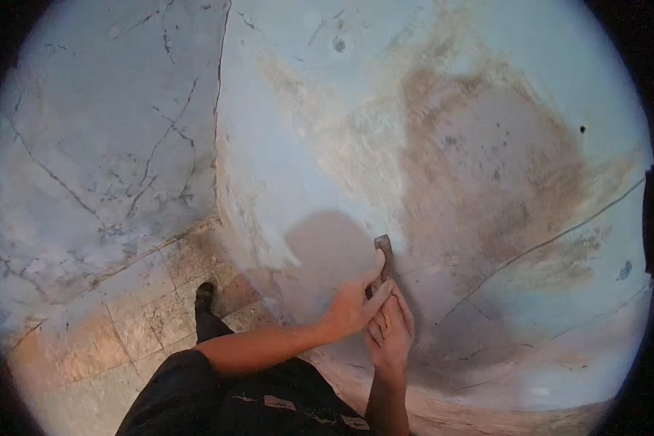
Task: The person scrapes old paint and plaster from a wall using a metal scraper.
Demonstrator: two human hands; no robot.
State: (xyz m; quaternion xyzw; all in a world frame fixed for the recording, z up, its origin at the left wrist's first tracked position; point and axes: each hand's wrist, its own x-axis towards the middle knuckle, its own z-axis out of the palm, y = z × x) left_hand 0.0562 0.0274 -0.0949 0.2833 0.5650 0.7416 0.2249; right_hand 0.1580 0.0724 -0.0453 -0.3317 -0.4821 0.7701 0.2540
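Observation:
A small scraper (pixel 383 245) with a flat, dull grey-brown blade end points up against the pale blue wall (pixel 269 167). My left hand (pixel 352 307) comes in from the left and grips it, one finger stretched along it toward the blade. Just below and to the right, my right hand (pixel 392 330) is closed around the lower end, its fingers pressed against the left hand. Most of the handle is hidden between my hands. The blade sits at the lower left edge of a large brownish-grey bare patch (pixel 494 145), where the paint is gone.
A second, cracked blue-grey wall (pixel 87 109) meets this one at a corner on the left. Stained floor tiles (pixel 123 320) lie below, with my dark shoe (pixel 205 294) on them. A long crack (pixel 545 243) runs across the right side. A small dark hole (pixel 582 129) is at upper right.

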